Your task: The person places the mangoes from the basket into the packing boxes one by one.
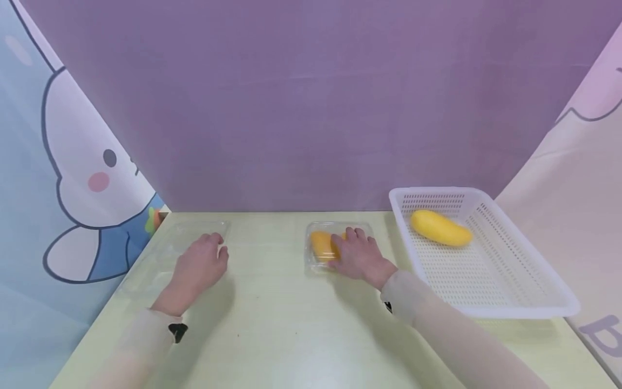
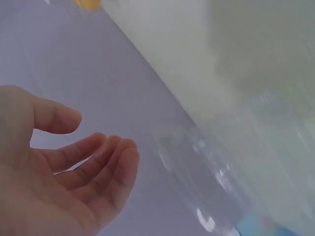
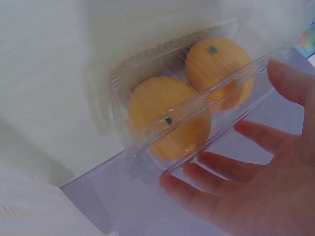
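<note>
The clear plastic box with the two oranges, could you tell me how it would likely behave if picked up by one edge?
The clear plastic box looks thin-walled, so it would probably flex. The two oranges fill it, so it is likely heavy for its shell and may sag or tip. Its glossy surface may slip under the right hand.

Mango [image 1: 440, 227] in basket [image 1: 510, 300], right of box [image 1: 316, 267]

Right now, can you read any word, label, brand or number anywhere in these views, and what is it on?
"B": one large pale purple letter, cut off by the frame edge, on the right wall cloth.
Clear box of oranges by the right hand: no print visible.
White basket, mango, left hand: no text.
</note>
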The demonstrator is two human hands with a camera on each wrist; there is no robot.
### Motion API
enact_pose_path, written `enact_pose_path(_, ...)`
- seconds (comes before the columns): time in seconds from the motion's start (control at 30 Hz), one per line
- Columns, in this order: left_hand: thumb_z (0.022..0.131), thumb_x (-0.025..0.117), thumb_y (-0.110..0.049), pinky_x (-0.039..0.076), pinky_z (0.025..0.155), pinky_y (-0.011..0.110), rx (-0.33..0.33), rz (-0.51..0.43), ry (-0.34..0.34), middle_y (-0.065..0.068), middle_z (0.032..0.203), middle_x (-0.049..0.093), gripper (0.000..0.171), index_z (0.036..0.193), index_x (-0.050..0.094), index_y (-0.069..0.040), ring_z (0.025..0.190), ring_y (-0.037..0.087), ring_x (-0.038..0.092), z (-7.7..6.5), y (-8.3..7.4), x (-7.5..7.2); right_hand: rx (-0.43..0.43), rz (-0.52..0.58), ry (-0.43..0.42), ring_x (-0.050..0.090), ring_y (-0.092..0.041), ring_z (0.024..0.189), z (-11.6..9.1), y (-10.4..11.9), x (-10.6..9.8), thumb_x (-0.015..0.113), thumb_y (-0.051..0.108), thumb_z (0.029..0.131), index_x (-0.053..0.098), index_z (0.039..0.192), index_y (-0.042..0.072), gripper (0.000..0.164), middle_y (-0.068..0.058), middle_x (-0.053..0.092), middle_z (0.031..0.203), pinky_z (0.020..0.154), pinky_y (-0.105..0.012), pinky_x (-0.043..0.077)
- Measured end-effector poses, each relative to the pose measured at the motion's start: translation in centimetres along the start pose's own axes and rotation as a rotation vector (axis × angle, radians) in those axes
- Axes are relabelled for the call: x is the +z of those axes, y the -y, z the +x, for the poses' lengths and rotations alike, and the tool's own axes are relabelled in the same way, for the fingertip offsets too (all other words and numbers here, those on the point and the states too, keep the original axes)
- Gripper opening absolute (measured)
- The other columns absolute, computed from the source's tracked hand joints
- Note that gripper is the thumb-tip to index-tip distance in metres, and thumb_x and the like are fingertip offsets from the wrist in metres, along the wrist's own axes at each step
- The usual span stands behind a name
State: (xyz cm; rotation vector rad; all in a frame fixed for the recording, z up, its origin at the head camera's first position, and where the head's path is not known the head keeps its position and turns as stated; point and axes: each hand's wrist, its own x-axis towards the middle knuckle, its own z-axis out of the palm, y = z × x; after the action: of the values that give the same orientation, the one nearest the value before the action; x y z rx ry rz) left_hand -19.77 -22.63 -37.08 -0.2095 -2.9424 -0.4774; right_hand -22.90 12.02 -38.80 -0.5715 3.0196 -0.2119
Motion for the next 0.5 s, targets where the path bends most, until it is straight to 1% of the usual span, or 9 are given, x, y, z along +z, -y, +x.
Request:
enact_pose_path(0.1, 0.099, 0.050, -0.015, 0.055, 0.066, 0.055, -0.002, 0.036, -0.038, 0.027, 0.105, 0.063, 0.030, 0.115, 0.060, 0.009, 0.086, 0.039, 0.063, 0.0, 1.3, -0.7, 0.005, -0.006, 0.016, 0.049, -0.036, 0.114, 0.2, 0.1, -0.3, 0.069, 0.046, 0.093, 0.057, 0.137, 0.015, 0.056, -0.015, 0.053, 0.118, 0.089, -0.054, 0.047)
enact_pose_path(0.2, 0.098, 0.051, -0.013, 0.054, 0.058, 0.050, 0.010, 0.062, -0.080, 0.025, 0.098, 0.063, 0.026, 0.110, 0.061, 0.008, 0.076, 0.034, 0.061, -0.1, 2.5, -1.5, 0.012, -0.006, 0.043, 0.049, -0.034, 0.109, 0.4, 0.3, -0.7, 0.069, 0.043, 0.093, 0.057, 0.136, 0.014, 0.054, -0.014, 0.053, 0.116, 0.086, -0.053, 0.048)
enact_pose_path(0.27, 0.098, 0.051, -0.013, 0.052, 0.054, 0.046, 0.010, 0.079, -0.091, 0.024, 0.094, 0.062, 0.025, 0.108, 0.061, 0.008, 0.072, 0.032, 0.058, -0.1, 3.3, -1.9, 0.018, -0.010, 0.060, 0.049, -0.034, 0.108, 0.5, 0.4, -0.9, 0.068, 0.042, 0.094, 0.057, 0.137, 0.013, 0.053, -0.014, 0.054, 0.117, 0.086, -0.054, 0.048)
enact_pose_path(0.37, 0.098, 0.050, -0.013, 0.050, 0.054, 0.047, -0.001, 0.094, -0.079, 0.025, 0.094, 0.060, 0.025, 0.108, 0.059, 0.009, 0.071, 0.032, 0.057, -0.2, 4.5, -2.6, 0.030, -0.022, 0.080, 0.050, -0.035, 0.108, 0.8, 0.4, -1.1, 0.068, 0.040, 0.094, 0.057, 0.138, 0.012, 0.053, -0.015, 0.055, 0.119, 0.088, -0.056, 0.049)
enact_pose_path(0.5, 0.099, 0.049, -0.015, 0.050, 0.058, 0.053, -0.037, 0.101, -0.049, 0.028, 0.099, 0.059, 0.029, 0.112, 0.057, 0.010, 0.077, 0.038, 0.059, -0.2, 6.7, -3.2, 0.044, -0.024, 0.084, 0.051, -0.037, 0.110, 1.2, 0.2, -1.2, 0.069, 0.038, 0.094, 0.057, 0.137, 0.013, 0.051, -0.017, 0.055, 0.122, 0.089, -0.059, 0.049)
